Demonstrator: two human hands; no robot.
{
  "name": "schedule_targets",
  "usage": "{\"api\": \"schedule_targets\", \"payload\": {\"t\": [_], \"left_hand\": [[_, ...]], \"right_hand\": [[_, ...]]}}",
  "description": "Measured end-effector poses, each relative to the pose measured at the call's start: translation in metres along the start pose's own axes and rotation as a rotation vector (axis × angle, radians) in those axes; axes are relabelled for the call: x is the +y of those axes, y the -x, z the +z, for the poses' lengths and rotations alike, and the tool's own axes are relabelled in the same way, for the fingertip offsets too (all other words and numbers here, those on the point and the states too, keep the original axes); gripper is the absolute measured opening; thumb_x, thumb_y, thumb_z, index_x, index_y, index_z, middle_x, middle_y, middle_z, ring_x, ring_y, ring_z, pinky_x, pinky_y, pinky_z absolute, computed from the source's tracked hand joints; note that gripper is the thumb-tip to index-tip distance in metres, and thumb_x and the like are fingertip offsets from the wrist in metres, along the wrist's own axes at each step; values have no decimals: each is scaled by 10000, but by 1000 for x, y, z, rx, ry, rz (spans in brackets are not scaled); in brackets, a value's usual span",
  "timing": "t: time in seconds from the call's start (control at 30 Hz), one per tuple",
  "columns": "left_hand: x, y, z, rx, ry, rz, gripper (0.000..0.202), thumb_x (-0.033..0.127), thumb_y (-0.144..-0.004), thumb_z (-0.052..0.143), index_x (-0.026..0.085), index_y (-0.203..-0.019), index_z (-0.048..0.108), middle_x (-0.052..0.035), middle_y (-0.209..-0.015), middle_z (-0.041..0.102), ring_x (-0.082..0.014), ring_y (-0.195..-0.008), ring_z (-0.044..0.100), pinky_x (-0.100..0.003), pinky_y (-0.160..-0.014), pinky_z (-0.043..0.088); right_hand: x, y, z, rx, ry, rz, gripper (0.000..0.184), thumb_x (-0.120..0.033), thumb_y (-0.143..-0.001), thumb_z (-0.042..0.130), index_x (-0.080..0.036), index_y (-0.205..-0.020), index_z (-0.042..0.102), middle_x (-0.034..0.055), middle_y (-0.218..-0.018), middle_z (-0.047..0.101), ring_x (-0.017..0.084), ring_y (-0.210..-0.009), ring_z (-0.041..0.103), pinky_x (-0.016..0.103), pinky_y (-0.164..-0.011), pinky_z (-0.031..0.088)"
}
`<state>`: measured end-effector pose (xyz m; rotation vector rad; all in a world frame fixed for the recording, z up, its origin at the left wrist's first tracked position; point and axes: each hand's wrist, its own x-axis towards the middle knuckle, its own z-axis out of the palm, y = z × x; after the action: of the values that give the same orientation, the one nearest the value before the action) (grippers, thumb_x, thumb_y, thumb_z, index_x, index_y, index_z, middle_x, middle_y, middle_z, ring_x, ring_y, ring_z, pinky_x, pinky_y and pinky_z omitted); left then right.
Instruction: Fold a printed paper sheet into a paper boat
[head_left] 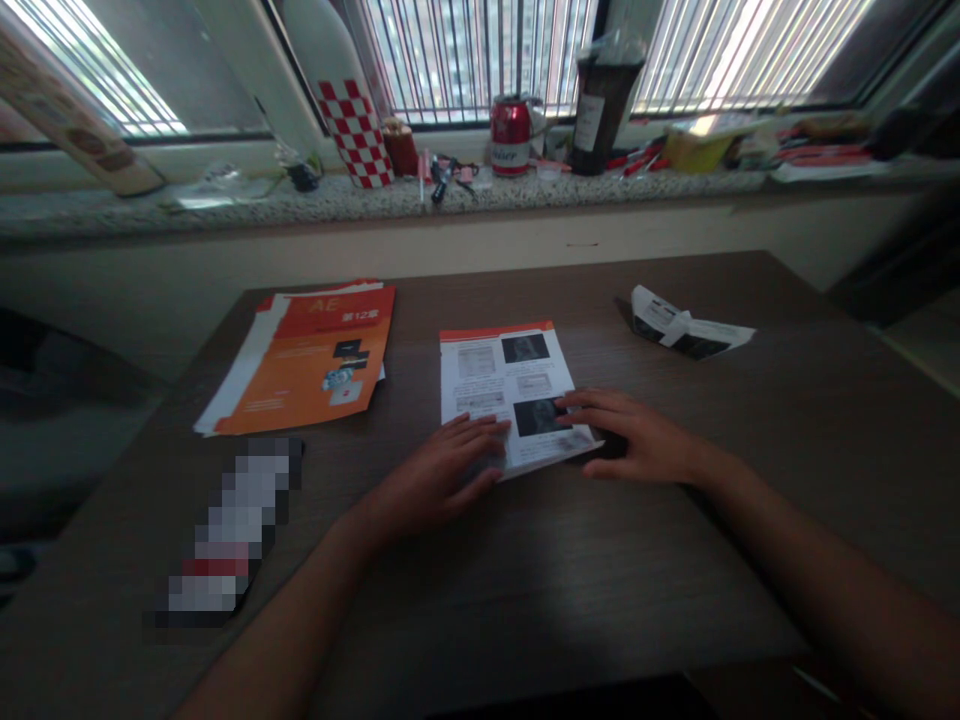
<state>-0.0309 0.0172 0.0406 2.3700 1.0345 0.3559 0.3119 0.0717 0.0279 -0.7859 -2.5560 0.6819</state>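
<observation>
A printed sheet (504,382) with an orange top band, text and dark pictures lies on the brown table (525,560). My left hand (442,475) rests flat on its near left corner, fingers stretched out. My right hand (637,440) lies flat on its near right corner, fingers extended over the paper's edge. Neither hand grips anything.
A stack of orange booklets (307,360) lies at the left. A folded paper (686,325) sits at the far right. A blurred-out flat object (229,530) lies near the left edge. On the windowsill (187,215) stand a red can (511,135), a dark cup (600,105) and a checkered container (358,130).
</observation>
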Motion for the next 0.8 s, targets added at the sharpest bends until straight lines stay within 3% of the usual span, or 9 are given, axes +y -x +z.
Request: {"api": "schedule_targets", "payload": {"t": [0.3, 0.47, 0.63, 0.8], "left_hand": [[0, 0, -1, 58, 37, -8, 195, 323, -1069, 564, 251, -1224, 656, -81, -1545, 556, -276, -1427, 520, -519, -1182, 462], [2, 3, -8, 54, 58, -12, 245, 362, -1068, 569, 257, -1268, 664, -89, -1518, 575, -285, -1383, 560, -502, -1148, 493], [2, 8, -16, 33, 51, -15, 420, 478, -999, 670, 272, -1363, 631, -97, -1479, 607, -305, -1348, 589, -507, -1124, 512], [-1, 8, -15, 64, 61, -48, 352, 390, -1016, 653, 270, -1346, 633, -80, -1384, 667, -265, -1237, 664, -436, -1030, 571]], "right_hand": [[-6, -5, 1, -1, -91, -15, 197, -313, -1036, 599, -266, -1178, 726, 84, -1318, 699, 238, -1191, 686, 427, -1004, 570], [-3, -4, 2, 32, -94, -3, 187, -310, -1046, 573, -264, -1108, 744, 77, -1299, 703, 235, -1162, 696, 426, -993, 575], [-4, -5, 1, 80, -78, 28, 197, -325, -1056, 557, -261, -1133, 727, 84, -1250, 718, 238, -1165, 695, 437, -1010, 563], [-6, -6, -2, 113, -72, 72, 209, -323, -1056, 543, -253, -1150, 717, 80, -1188, 732, 237, -1120, 702, 419, -965, 565]]}}
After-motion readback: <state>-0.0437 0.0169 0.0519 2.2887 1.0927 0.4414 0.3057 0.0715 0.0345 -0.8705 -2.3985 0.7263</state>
